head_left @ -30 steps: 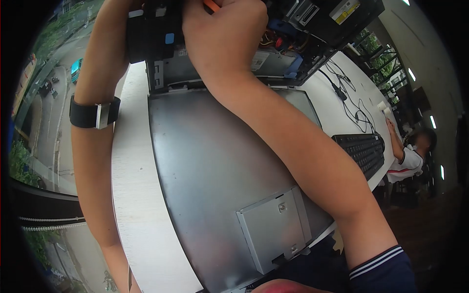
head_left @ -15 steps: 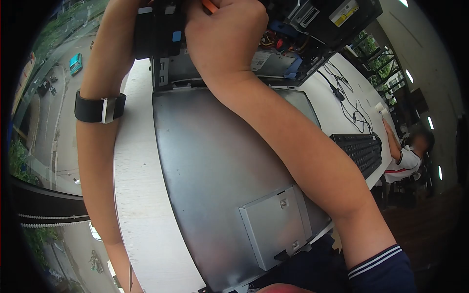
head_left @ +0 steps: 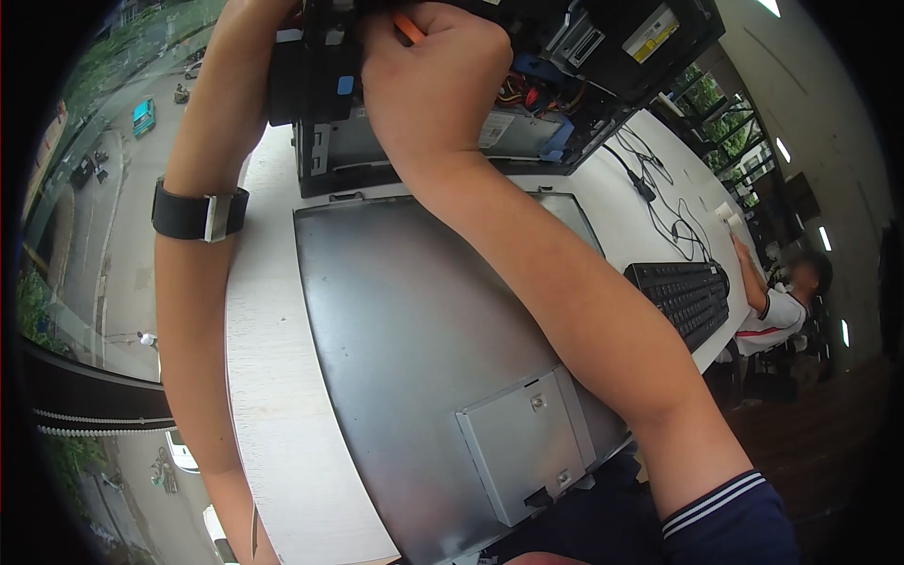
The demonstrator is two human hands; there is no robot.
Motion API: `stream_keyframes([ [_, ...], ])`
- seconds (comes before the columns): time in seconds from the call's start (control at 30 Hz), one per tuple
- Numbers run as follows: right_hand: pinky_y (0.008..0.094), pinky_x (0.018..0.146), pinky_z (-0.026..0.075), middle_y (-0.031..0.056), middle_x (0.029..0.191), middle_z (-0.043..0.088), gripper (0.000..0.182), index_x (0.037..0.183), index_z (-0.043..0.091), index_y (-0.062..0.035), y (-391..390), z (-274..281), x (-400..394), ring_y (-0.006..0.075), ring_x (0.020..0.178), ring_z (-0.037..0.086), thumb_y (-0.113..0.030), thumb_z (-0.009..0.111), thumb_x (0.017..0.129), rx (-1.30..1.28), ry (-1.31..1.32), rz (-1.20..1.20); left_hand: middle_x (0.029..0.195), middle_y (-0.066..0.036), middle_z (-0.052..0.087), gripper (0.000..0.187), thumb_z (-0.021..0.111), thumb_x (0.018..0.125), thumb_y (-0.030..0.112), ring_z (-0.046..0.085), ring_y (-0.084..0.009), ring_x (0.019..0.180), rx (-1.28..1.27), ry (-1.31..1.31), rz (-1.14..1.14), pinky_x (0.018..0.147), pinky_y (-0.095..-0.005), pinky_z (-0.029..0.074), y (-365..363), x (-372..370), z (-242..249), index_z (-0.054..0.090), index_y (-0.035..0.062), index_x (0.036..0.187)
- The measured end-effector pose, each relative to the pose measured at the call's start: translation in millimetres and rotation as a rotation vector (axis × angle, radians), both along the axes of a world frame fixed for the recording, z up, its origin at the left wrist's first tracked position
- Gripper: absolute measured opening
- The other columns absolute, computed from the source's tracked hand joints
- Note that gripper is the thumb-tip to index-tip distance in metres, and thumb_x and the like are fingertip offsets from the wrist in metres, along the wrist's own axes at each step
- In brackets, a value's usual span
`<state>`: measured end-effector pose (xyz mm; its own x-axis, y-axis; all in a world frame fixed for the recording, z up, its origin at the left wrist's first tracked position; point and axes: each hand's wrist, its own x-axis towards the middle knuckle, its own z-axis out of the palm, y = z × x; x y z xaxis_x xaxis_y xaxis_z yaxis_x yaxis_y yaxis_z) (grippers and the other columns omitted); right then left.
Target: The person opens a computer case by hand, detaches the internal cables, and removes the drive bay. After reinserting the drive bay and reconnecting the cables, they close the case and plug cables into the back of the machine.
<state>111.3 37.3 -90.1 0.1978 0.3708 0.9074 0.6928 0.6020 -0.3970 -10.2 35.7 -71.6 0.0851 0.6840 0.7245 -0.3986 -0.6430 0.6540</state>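
An opened desktop computer case (head_left: 325, 155) stands at the top of view, its inner wires (head_left: 527, 94) partly showing. My right hand (head_left: 433, 85) reaches into it, its fingers curled around an orange-handled tool (head_left: 408, 28). Only a short piece of the handle shows; its tip is hidden. My left hand (head_left: 221, 104), wearing a black band (head_left: 200, 215) at the wrist, lies along the case's left side. Its fingers are out of sight beyond the top edge. Below the case, a flat metal side panel (head_left: 414, 301) with a raised rectangular latch plate (head_left: 523, 438) lies under my right forearm.
The white table (head_left: 282, 377) runs along a window on the left, with a street outside. To the right are a black keyboard (head_left: 683, 299) and tangled black cables (head_left: 659, 193). Farther right, a person in a white shirt (head_left: 777, 315) sits by the table.
The panel's top edge now shows apart from the case, with a wider strip of table between them. More of the orange handle shows in my right hand. The view has shifted slightly.
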Motion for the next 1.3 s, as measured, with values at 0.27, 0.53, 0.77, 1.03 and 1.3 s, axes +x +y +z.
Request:
stream_keyframes([
  [0.27,0.0423,0.048,0.042,0.0208,0.052,0.051,0.028,0.054,0.054,0.0009,1,0,-3,0.0402,0.047,0.054,-0.010,0.069,0.075,0.047,0.059,-0.004,0.102,-0.009,0.072,0.053,0.052,0.104,0.048,0.068,-0.0114,0.085,-0.013,-0.044,0.073,0.073,-0.0212,0.055,-5,8,2,0.066,-0.0003,0.121],
  [0.53,0.0425,0.049,0.043,0.0214,0.052,0.051,0.028,0.054,0.055,0.0004,2,-1,-3,0.0412,0.047,0.053,-0.010,0.070,0.075,0.042,0.057,-0.039,0.105,-0.010,0.072,0.053,0.054,0.104,0.048,0.068,-0.0111,0.087,0.050,0.018,0.025,0.074,-0.0214,0.054,2,0,0,0.066,-0.0004,0.121],
  [0.77,0.0427,0.049,0.044,0.0212,0.053,0.052,0.028,0.054,0.055,0.0001,2,0,-3,0.0410,0.048,0.055,-0.010,0.070,0.074,0.031,0.072,-0.037,0.106,-0.008,0.071,0.053,0.054,0.104,0.048,0.066,-0.0104,0.089,0.030,-0.022,0.030,0.077,-0.0210,0.054,-2,5,-1,0.065,0.0003,0.123],
  [1.03,0.0424,0.049,0.045,0.0199,0.053,0.054,0.026,0.053,0.058,-0.0018,5,-2,-7,0.0406,0.049,0.057,-0.011,0.072,0.072,0.040,0.018,-0.111,0.106,-0.008,0.071,0.052,0.053,0.104,0.048,0.066,-0.0103,0.090,0.035,-0.012,0.000,0.077,-0.0207,0.054,2,3,-1,0.065,0.0002,0.123],
  [1.3,0.0432,0.051,0.047,0.0189,0.054,0.058,0.024,0.055,0.061,-0.0019,6,-2,-4,0.0402,0.051,0.061,-0.011,0.074,0.073,0.039,-0.023,-0.123,0.106,-0.010,0.071,0.052,0.054,0.104,0.047,0.067,-0.0113,0.089,0.038,-0.069,0.009,0.075,-0.0211,0.054,1,8,-1,0.066,-0.0005,0.121],
])
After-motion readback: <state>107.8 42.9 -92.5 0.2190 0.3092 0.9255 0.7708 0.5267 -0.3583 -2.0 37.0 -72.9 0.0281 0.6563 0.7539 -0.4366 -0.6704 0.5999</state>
